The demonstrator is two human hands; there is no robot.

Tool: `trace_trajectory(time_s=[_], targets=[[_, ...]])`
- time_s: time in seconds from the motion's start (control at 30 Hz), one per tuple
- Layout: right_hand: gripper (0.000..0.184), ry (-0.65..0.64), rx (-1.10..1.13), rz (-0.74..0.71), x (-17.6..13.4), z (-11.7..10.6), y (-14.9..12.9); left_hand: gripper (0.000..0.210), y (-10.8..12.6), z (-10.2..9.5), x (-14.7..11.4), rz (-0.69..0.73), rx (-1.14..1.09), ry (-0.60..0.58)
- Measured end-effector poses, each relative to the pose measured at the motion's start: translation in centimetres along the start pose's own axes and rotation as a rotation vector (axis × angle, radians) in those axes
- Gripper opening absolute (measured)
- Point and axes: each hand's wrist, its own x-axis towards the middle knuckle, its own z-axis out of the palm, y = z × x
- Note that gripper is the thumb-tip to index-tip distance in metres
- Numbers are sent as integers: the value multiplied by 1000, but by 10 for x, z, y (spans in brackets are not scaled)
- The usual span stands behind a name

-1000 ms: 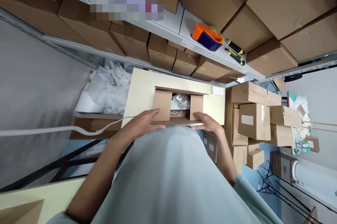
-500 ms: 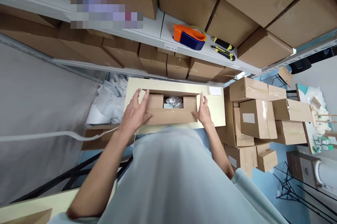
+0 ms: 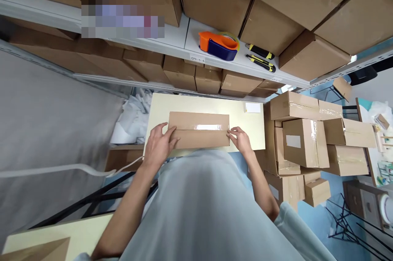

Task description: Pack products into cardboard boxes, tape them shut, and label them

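A long, narrow cardboard box (image 3: pixel 199 140) lies on the pale yellow tabletop in front of me. Its two long top flaps are down and meet at a middle seam, where a shiny strip of clear tape (image 3: pixel 208 127) shows on the right part. What is inside the box is hidden. My left hand (image 3: pixel 159 143) grips the box's left end, index finger near the seam and thumb lower down. At the opposite end, the fingertips of my right hand (image 3: pixel 239 139) close on the edge by the seam.
Above the table runs a shelf with an orange and blue tape dispenser (image 3: pixel 218 46) and two yellow-black cutters (image 3: pixel 260 63). Cardboard boxes (image 3: pixel 302 140) are stacked at the right. White crumpled wrapping (image 3: pixel 130 120) lies left. A white label (image 3: pixel 253 108) is on the tabletop.
The long flaps have folded down over the opening, covering the silvery wrapped item seen before. Both hands have closed in from spread fingers onto the ends of the seam.
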Motion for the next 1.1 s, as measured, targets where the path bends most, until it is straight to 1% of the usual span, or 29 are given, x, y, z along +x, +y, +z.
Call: trace_trajectory(time_s=[0.13,0.2,0.27,0.33,0.43,0.57,0.63,0.73,0.83,0.97,1.1], targets=[[19,55,129,87,4,13,1,45,-1,2,5,-188,-165,48],[13,73,169,190,12,17,0,43,-4,2,13,-303,-232,52],[9,73,215,323,21,19,0,39,-7,0,22,-440,-239,40],[16,43,279,426,30,20,1,35,-9,-1,32,-565,-221,32],[21,12,329,464,36,15,7,29,-4,0,42,-668,-217,22],[17,50,208,490,38,-4,20,28,15,11,49,-664,-265,-15],[13,37,137,524,41,-17,27,24,27,18,52,-646,-286,-38],[9,-32,67,558,50,-34,34,20,40,26,56,-637,-285,-64],[5,-111,19,576,63,-42,36,19,48,28,61,-578,-220,-73],[6,-146,-42,553,70,-47,26,26,55,26,66,-480,-97,-123],[13,-127,-180,455,66,-52,-2,36,54,24,66,-423,-55,-127]])
